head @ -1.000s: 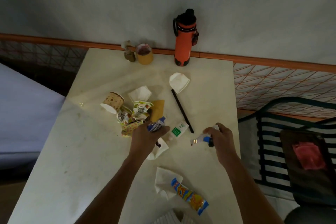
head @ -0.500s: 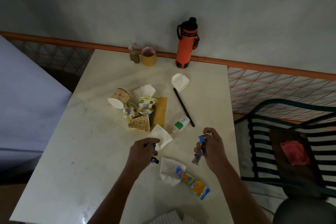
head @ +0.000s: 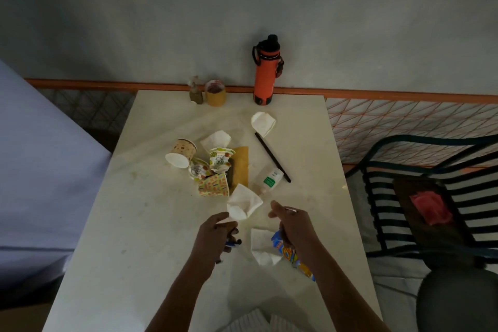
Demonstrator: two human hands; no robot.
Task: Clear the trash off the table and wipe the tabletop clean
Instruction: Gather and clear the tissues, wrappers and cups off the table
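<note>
Head view, from the left: my left hand [head: 215, 234] curls around a small dark-and-blue piece of trash [head: 232, 243], held just above the bench [head: 129, 224], I judge so it can gather more before dumping. Beyond it the paper cup [head: 181, 154] lies tipped among crumpled wrappers [head: 214, 170], bunched together in mid-bench. A white napkin [head: 244, 205] sits between my hands, another napkin [head: 262, 249] lies nearer me. My right hand [head: 292, 226] pinches something thin and pale, too small to name, hovering over the blue-orange snack wrapper [head: 292, 256]. Farther right, the small white bottle [head: 270, 180] and black stick [head: 272, 157] lie untouched. No wiping cloth is evident yet.
</note>
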